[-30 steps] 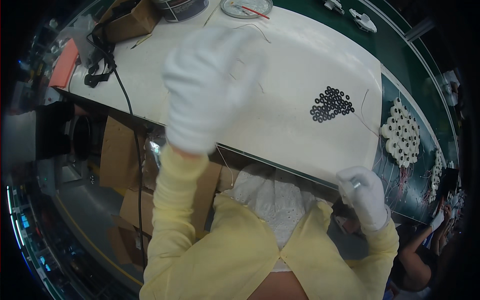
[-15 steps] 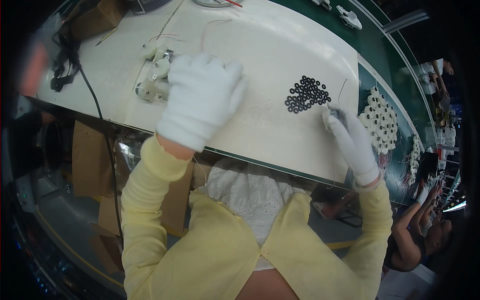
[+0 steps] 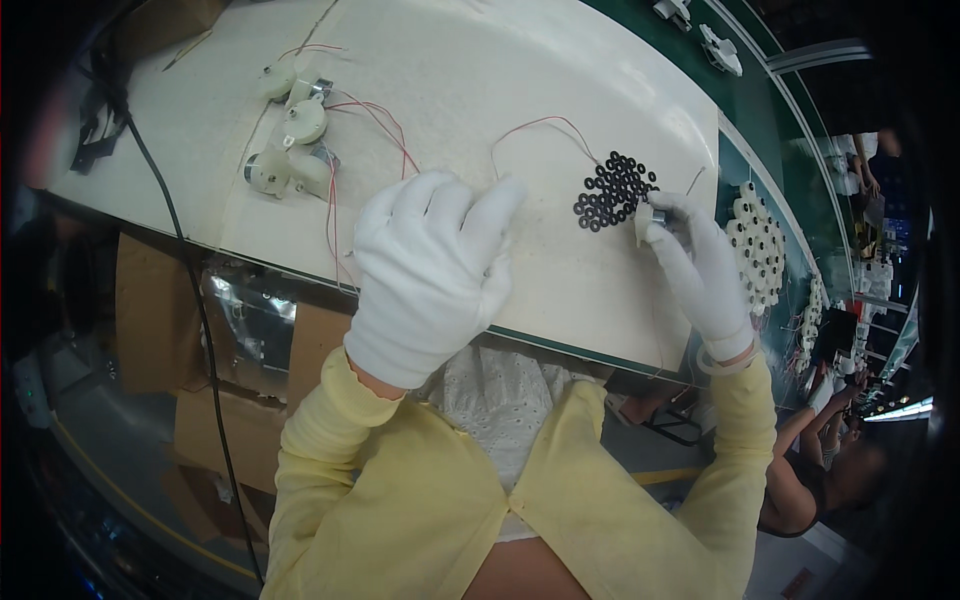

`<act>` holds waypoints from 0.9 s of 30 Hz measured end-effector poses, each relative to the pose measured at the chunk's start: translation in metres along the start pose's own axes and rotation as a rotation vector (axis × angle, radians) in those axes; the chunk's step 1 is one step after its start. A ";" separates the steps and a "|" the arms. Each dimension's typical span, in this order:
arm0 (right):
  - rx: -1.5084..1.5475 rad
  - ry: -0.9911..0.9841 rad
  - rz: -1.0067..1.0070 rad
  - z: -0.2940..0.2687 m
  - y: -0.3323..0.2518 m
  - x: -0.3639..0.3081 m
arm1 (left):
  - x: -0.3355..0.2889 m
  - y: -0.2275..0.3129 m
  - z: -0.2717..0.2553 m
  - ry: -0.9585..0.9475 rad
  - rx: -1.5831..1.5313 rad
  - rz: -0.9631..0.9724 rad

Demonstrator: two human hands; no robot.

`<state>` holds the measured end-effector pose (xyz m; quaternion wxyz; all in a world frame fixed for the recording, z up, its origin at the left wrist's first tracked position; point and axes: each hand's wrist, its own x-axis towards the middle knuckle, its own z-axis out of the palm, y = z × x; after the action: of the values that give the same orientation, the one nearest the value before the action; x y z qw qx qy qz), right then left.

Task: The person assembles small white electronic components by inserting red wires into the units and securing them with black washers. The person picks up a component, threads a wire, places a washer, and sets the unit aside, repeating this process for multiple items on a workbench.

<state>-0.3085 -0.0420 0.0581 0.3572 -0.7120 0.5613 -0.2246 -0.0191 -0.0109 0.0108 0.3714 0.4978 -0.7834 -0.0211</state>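
My left hand [image 3: 430, 275], in a white glove, hovers above the table's near edge. Its fingers are loosely bent and apart, and no held thing shows. Left of it lie several small motors with off-white plastic housings [image 3: 305, 122] and thin red wires [image 3: 385, 115]. My right hand [image 3: 700, 255], gloved too, pinches a small motor [image 3: 652, 216] with a pale housing and a metallic part, just by a pile of black rings [image 3: 612, 190]. A loose red wire [image 3: 550, 118] arcs between the pile and my left hand; its far ends are hard to trace.
White table [image 3: 560, 270] with a dark green edge. Many pale parts with black rings [image 3: 757, 245] stand on a green surface at right. A black cable [image 3: 165, 160] hangs over the left edge; cardboard boxes [image 3: 150, 310] sit below. Another person [image 3: 800, 490] is at far right.
My left hand has come away from the motors at left, toward the right and nearer my body. The motor in my right hand has been turned, so its metallic part shows.
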 end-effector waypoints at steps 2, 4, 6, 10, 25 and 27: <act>-0.053 -0.029 -0.049 -0.003 0.001 0.001 | 0.000 0.001 0.001 0.019 -0.008 -0.030; -0.085 -0.051 -0.069 -0.003 -0.004 0.003 | 0.000 0.002 0.002 0.038 0.000 -0.049; -0.185 -0.043 -0.118 -0.001 -0.009 0.006 | 0.000 0.001 0.003 0.027 0.013 -0.053; -0.513 -0.006 -0.287 -0.001 -0.014 0.012 | 0.000 0.000 0.003 0.031 0.002 -0.052; -0.908 -0.295 -0.333 -0.016 -0.047 0.006 | 0.001 -0.001 0.004 0.016 -0.013 -0.074; -0.922 -0.260 -0.344 -0.013 -0.045 0.003 | 0.001 0.000 0.003 0.009 -0.004 -0.077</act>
<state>-0.2887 -0.0434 0.1004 0.0305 -0.8998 0.4276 0.0812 -0.0210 -0.0131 0.0091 0.3747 0.5269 -0.7621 -0.0348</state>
